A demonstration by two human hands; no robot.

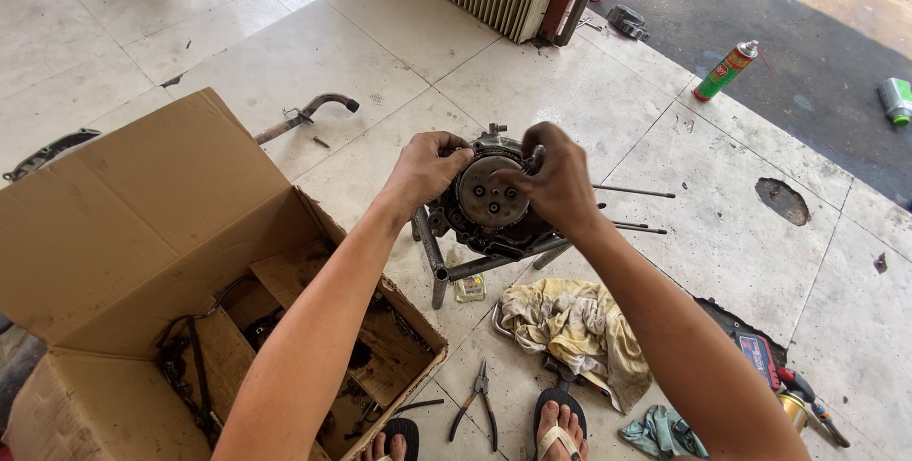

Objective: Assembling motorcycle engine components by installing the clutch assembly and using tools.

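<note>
Sandalled feet (560,432) stand behind pliers (481,402) and a rag (570,328). Both hands grip the round clutch assembly (489,197) seated in the engine case (475,233) on the floor: left hand (429,168) clasping its rim, right hand (553,181) pinching the top. It looks still mounted, its centre bolts in place.

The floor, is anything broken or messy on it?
Yes. One tile has a dark chipped patch, a spray can lies on its side, and dirty rags lie crumpled near the pliers.
</note>
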